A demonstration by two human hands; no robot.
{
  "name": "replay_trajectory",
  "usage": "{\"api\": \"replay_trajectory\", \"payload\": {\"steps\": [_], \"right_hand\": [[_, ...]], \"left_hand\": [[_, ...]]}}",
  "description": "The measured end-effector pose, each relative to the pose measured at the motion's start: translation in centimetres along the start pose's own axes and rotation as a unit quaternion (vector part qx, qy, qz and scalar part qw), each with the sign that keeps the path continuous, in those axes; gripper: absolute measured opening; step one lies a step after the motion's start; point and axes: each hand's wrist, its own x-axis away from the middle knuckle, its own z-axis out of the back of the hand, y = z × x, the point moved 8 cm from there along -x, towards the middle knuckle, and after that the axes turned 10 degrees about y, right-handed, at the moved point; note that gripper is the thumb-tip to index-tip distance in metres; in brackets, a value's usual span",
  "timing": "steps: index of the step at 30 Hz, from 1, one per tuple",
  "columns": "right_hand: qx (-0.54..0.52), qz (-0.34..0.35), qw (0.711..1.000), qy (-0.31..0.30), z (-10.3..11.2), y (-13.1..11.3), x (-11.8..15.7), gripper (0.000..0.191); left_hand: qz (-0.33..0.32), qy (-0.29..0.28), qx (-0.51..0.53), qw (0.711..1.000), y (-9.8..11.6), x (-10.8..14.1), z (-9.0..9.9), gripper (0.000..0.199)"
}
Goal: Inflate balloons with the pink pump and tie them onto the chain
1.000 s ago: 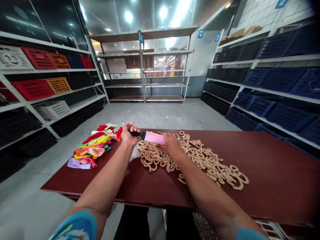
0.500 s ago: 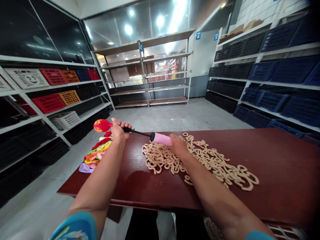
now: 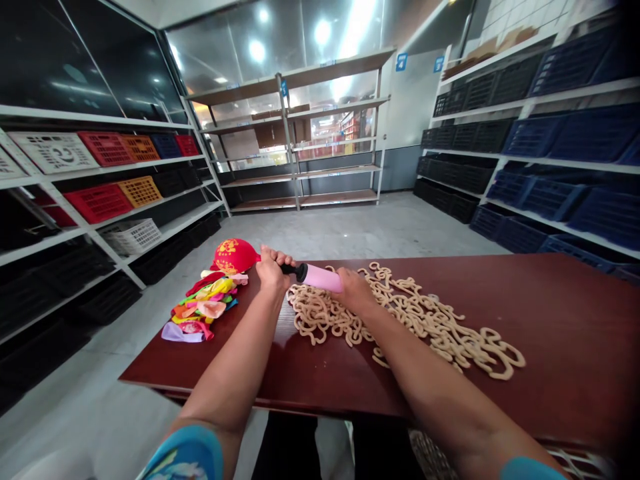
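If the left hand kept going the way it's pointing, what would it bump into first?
Most likely the red balloon. The left hand grips the pump end and points left and away, and the balloon sits right at its knuckles. Beyond it there is only floor.

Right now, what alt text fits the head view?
Left hand holds a partly inflated red balloon on a pink hand pump, gripped by the right hand, above beige rope on a dark red table.

Your single head-worn camera, looking forward and down along your forearms, close over the dark red table (image 3: 550, 320), facing shelving (image 3: 300, 133) across the far floor, racks of crates at both sides
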Motion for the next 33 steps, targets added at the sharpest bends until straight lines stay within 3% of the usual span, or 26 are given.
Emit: {"api": "replay_trajectory", "payload": {"steps": [3,10,13,17,26,29,33], "right_hand": [[-0.003,-0.009,1.000,0.002,0.1,0.3,-0.1,0.036],[0.025,-0.047,0.999,-0.006,0.4,2.0,-0.5,0.033],[0.021,-0.048,0.999,-0.011,-0.1,2.1,-0.4,0.033],[0.013,-0.020,1.000,-0.003,-0.5,1.4,-0.3,0.030],[-0.032,0.006,0.999,0.018,-0.5,0.0,-0.1,0.044],[-0.035,-0.001,0.999,0.022,-0.4,0.3,-0.1,0.046],[-0.008,-0.021,1.000,0.007,-0.4,1.5,-0.4,0.038]], "left_hand": [[0.009,-0.001,-0.004,1.000,1.2,-0.4,-0.3,0.047],[-0.052,0.020,-0.008,0.998,8.3,-2.6,-0.5,0.046],[-0.071,0.026,-0.008,0.997,9.8,-2.9,-0.2,0.046],[-0.058,0.026,-0.004,0.998,8.4,-2.4,0.1,0.045],[-0.006,-0.002,-0.012,1.000,0.8,0.1,-0.7,0.052],[-0.004,0.000,-0.012,1.000,0.5,0.3,-1.0,0.052],[-0.010,0.016,-0.006,1.000,2.8,-0.7,-0.9,0.051]]}}
